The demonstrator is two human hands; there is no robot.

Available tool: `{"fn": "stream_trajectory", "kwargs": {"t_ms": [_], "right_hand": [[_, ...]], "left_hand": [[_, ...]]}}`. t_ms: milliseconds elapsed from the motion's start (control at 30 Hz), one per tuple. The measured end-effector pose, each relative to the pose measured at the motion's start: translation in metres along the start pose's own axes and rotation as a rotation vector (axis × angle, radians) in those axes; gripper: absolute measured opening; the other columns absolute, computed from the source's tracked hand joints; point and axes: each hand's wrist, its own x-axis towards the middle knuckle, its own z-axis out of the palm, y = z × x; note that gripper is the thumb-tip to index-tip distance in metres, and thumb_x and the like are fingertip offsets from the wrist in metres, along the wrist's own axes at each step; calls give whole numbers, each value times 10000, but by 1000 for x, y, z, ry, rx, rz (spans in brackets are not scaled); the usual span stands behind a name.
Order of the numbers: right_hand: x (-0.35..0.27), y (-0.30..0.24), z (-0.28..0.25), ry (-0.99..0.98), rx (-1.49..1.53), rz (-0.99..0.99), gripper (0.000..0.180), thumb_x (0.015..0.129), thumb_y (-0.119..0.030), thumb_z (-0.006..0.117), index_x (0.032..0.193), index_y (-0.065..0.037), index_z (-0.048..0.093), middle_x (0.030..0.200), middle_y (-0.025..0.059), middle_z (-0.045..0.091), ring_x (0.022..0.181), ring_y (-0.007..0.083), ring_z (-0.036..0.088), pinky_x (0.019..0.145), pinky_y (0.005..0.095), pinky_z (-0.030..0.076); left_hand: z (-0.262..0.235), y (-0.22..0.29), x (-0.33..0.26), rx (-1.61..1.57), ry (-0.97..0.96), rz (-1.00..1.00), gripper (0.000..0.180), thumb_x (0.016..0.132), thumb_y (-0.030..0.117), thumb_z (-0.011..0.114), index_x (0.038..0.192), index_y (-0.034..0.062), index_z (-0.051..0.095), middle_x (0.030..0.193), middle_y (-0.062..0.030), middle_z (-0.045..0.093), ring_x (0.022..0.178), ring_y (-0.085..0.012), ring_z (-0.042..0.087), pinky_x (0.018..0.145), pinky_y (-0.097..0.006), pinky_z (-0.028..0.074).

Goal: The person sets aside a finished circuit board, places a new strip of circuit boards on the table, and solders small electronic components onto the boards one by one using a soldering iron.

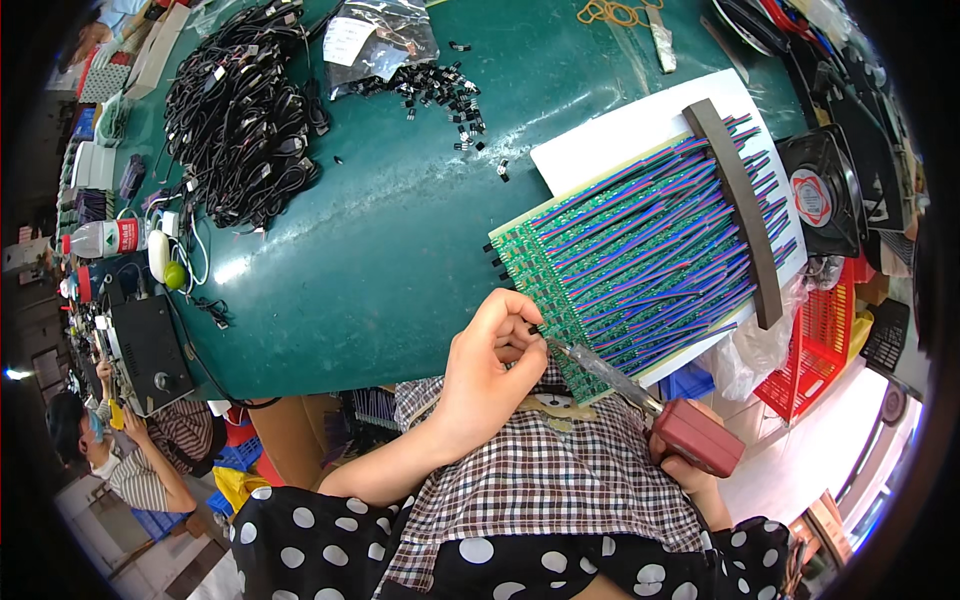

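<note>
The right hand point(690, 478) is grasping a hand tool with dark red, boxy handle point(700, 437). The left hand point(495, 355) is pinching a small black component point(534, 330) beside the edge of a green circuit-board panel with blue wires point(570, 310). Farther, small black parts point(440, 88) are lying scattered on the glossy green bench point(370, 270).

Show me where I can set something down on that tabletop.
The widest free patch of green tabletop lies between the black cable pile and the circuit-board panel, nearer than the black connectors. A smaller one lies between those connectors and the white sheet. Crowded: the left edge, holding bottle and black box, and around the left hand.
</note>
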Motion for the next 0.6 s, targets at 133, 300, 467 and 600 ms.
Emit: {"fn": "stream_trajectory", "kwargs": {"t_ms": [133,300,467,600], "right_hand": [[-2,-2,-5,-42,-46,27,782,649,-454,840,1190,50,582,961,132,682,783,286,671,711,356,512],[3,-25,3,61,214,206,733,641,-532,825,1053,35,608,795,94,654,685,204,643,627,291,484],[17,-51,11,124,424,168,715,703,-583,777,997,34,571,656,64,590,557,149,566,531,257,420],[23,-57,13,123,469,167,719,717,-585,764,1021,30,549,767,101,615,568,160,564,542,261,426]], "left_hand": [[0,0,0,6,0,10,214,857,-63,566,1033,26,485,806,-25,574,763,-57,559,676,-224,497],[1,0,-1,2,10,26,215,855,-65,567,1034,24,485,799,-33,581,762,-62,572,681,-233,508],[1,0,-1,54,6,57,223,848,-66,573,1034,18,484,787,-51,587,736,-79,595,668,-244,515],[1,7,-3,114,5,81,235,850,-54,589,1051,21,493,773,-49,588,716,-83,598,651,-245,509]]}}
